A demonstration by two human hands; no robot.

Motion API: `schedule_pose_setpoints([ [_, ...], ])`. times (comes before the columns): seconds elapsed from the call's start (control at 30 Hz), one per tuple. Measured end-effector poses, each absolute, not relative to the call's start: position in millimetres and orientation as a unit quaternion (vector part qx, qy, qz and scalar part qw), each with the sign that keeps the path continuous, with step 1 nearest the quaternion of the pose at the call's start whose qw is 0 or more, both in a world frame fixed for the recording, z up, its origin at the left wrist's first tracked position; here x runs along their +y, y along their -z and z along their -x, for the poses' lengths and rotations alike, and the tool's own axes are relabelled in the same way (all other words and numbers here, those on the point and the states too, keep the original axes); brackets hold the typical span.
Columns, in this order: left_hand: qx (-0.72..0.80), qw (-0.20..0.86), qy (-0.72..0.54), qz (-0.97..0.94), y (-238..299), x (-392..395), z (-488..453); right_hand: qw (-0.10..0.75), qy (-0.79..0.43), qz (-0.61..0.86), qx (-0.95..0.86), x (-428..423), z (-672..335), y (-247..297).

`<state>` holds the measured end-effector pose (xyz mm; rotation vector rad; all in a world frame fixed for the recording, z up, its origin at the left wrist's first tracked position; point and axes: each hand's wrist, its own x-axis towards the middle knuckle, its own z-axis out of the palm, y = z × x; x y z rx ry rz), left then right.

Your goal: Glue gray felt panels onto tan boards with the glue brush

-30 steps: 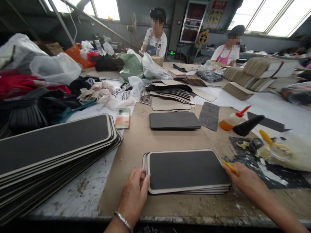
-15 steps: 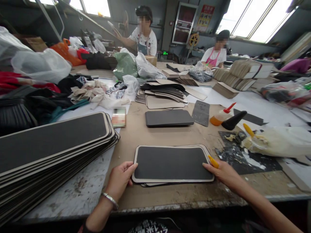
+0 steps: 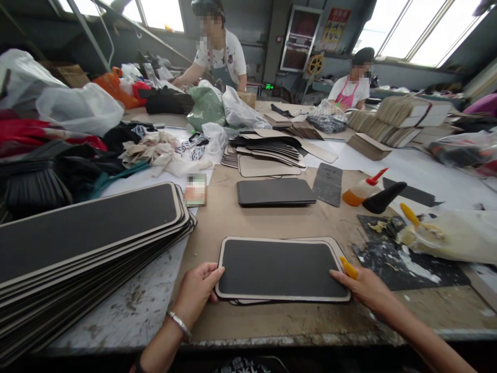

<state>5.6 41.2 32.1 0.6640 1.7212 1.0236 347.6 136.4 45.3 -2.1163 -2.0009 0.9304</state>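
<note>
A dark grey rectangular panel with a pale, rounded border [image 3: 277,269] lies in front of me, over another pale-edged piece that peeks out along its back right and lower edges. My left hand [image 3: 198,287] pinches its left edge, thumb on top and fingers curled beneath. At the opposite end my right hand [image 3: 365,287] grips the right edge, thumb on the top face. A short yellow tool [image 3: 348,268] also sticks up from the right hand; its working end is hidden. Behind the panel sits a stack of plain dark grey boards [image 3: 276,192].
Many long bordered panels [image 3: 89,228] are piled at left. To the right are an orange-filled bottle with a red nozzle [image 3: 357,192], a black cone-shaped object [image 3: 384,198] and a glue-smeared dark sheet [image 3: 407,267]. Pale pieces [image 3: 267,165] lie farther back. Two co-workers stand beyond the table.
The view has shifted slightly, so the table things sit a little lower and farther right. Both hands keep their hold on the panel. The co-worker at back left has lowered a raised arm and leaned over.
</note>
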Motion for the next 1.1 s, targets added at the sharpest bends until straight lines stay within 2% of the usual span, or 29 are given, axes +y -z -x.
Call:
schedule_pose_setpoints([
  [0.13, 0.708, 0.501, -0.413, -0.276, -31, 45, -2, 0.035, -0.325, 0.693, -0.643, 138, -350, -43],
  [0.37, 0.714, 0.510, -0.371, -0.303, -41, 53, -4, 0.085, -0.412, 0.671, -0.610, 132, -350, -48],
  [0.5, 0.722, 0.516, -0.343, -0.308, -29, 53, 1, 0.093, -0.448, 0.674, -0.580, 134, -351, -48],
  [0.63, 0.725, 0.507, -0.346, -0.311, -18, 52, 5, 0.086, -0.442, 0.682, -0.576, 135, -352, -42],
  [0.87, 0.714, 0.513, -0.358, -0.314, -30, 54, 0, 0.055, -0.402, 0.692, -0.597, 137, -358, -31],
  [1.1, 0.742, 0.410, -0.381, -0.368, -40, 46, -5, 0.025, -0.383, 0.701, -0.601, 142, -363, -24],
])
